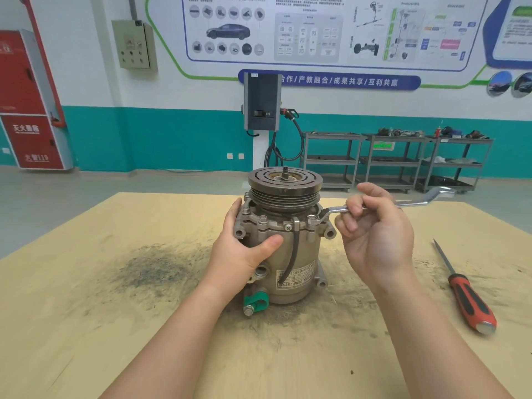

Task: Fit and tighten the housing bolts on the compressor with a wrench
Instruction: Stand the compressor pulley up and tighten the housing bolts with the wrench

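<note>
Steadying the compressor (283,254) upright on the table (86,298), the left hand (241,251) wrapped its housing while the right hand (374,234) pinched a wrench (383,207) seated on a right-side flange bolt (311,218); other bolts (262,219) appeared fitted, tightening seemingly under way.

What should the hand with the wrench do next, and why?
Probably swing the wrench handle round to turn the bolt. Its ring end already sits over that bolt on the compressor flange, the right hand has its fingers curled on the shaft, and the left hand grips the body to steady it. How tight the bolt is cannot be seen.
</note>
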Available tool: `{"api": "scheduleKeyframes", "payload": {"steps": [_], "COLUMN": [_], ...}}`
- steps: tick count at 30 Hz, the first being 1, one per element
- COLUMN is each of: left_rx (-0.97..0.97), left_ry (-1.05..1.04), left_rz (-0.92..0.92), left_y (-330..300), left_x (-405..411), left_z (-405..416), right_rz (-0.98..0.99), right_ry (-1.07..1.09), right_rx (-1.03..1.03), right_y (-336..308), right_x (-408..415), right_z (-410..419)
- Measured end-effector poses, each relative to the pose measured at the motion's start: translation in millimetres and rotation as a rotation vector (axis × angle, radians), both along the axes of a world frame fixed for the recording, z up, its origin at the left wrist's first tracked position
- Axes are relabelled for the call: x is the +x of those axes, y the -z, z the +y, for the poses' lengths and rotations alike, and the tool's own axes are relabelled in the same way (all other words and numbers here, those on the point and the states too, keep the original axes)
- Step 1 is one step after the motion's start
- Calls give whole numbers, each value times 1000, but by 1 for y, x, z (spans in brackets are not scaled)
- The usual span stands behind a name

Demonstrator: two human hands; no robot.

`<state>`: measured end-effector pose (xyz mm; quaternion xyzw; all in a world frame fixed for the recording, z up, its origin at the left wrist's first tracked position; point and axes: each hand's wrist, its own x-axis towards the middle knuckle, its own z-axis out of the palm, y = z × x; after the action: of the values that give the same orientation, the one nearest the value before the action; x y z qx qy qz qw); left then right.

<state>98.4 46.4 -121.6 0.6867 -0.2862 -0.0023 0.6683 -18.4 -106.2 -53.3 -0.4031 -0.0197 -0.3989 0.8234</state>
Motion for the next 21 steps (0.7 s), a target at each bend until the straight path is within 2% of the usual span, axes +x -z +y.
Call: {"api": "scheduleKeyframes", "payload": {"steps": [5, 9, 11, 15, 17, 21], "left_rx": [-10, -42, -59, -47, -35, -2], "left_ry": [8, 6, 10, 4, -1, -4], "left_rz": [1, -9, -1, -11, -19, -25], "left_y": [0, 1, 2, 4, 4, 2], "left_x": [2, 3, 3, 4, 4, 2], "left_z": [-1, -2, -3, -3, -3, -3], "right_rz": [-138, -234, -184, -112, -201, -206], "right_ry": [359, 641, 677, 658, 650, 537], "right_rx": [-146, -544, -715, -914, -872, -443], "right_y": [13, 33, 41, 36, 26, 11], "right_x": [-4, -3, -1, -2, -6, -15], "right_z": [28, 62, 79, 78, 66, 43]}}
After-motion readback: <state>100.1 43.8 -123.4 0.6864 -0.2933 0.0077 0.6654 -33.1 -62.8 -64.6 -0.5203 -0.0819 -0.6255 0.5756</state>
